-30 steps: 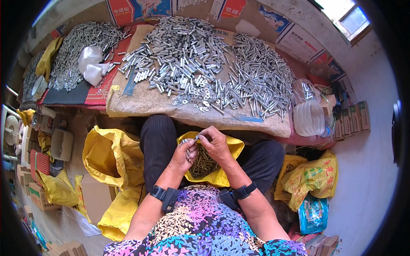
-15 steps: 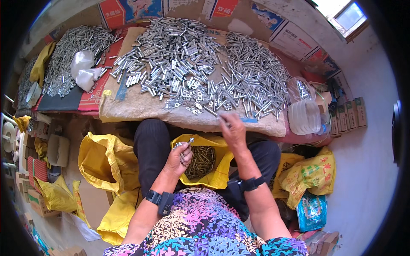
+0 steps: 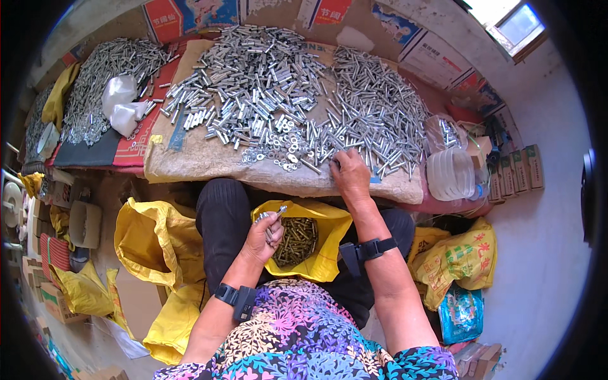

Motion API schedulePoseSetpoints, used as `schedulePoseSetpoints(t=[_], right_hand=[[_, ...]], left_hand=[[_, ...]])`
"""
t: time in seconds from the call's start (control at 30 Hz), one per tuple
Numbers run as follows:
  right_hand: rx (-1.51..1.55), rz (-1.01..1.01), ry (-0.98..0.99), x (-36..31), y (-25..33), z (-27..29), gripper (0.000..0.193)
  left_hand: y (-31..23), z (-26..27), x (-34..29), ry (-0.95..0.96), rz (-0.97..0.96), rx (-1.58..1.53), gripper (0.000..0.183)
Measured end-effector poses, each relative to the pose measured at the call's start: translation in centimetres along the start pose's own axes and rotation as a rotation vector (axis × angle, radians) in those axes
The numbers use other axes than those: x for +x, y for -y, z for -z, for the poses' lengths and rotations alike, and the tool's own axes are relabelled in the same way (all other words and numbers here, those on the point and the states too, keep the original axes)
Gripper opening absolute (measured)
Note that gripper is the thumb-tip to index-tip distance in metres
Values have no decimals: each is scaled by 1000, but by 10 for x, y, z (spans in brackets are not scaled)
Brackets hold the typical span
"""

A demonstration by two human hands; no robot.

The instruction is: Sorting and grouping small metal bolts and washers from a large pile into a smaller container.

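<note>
My left hand (image 3: 265,235) is closed around a small bundle of silvery metal bolts (image 3: 282,209), held above the left rim of a yellow woven bag (image 3: 330,235) between my knees. Inside that bag lie many brass-coloured bolts (image 3: 297,239). My right hand (image 3: 350,174) reaches to the front of the heap of thin metal bolts (image 3: 380,107), its fingers curled in and touching the heap's edge; what they pinch is hidden. Left of it on the sacking lie loose flat washers (image 3: 278,152) and a heap of short metal sleeves (image 3: 259,82).
Clear plastic tubs (image 3: 449,174) stand at the table's right end. A white plastic bag (image 3: 120,101) lies beside another metal heap (image 3: 104,76) at left. An open yellow sack (image 3: 149,244) stands by my left knee, a stuffed yellow bag (image 3: 456,259) by my right.
My right hand has moved forward and slightly right, from the table's front edge onto the bolt heap. My left hand stays nearly in place with its bolts.
</note>
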State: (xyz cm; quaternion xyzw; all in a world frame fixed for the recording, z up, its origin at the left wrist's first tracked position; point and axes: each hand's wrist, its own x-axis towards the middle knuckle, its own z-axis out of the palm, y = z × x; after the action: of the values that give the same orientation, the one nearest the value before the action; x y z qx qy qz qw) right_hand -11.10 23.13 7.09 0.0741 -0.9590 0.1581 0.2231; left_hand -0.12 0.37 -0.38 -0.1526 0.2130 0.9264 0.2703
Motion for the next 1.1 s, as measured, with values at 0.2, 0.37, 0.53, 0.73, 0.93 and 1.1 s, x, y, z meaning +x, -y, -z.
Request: schedulePoseSetpoints(t=[0.2,0.37,0.53,0.73,0.93,1.1], right_hand=[[-17,-55,45,-1,0,4,14],[192,-14,-117,-11,5,-1,12],[592,-56,-7,-38,37,-3,15],[891,-127,273,-77,82,-5,16],[946,-135,276,-83,78,-1,15],[983,-190,323,-89,81,9,15]], left_hand=[[-1,0,-2,-10,6,-5,13],[-2,-2,-5,-8,9,-12,12],[-1,-6,-8,-15,-24,1,11],[0,-15,-13,-110,-12,90,9],[-2,-15,-11,-51,1,82,9],[2,-16,-11,-35,31,92,10]])
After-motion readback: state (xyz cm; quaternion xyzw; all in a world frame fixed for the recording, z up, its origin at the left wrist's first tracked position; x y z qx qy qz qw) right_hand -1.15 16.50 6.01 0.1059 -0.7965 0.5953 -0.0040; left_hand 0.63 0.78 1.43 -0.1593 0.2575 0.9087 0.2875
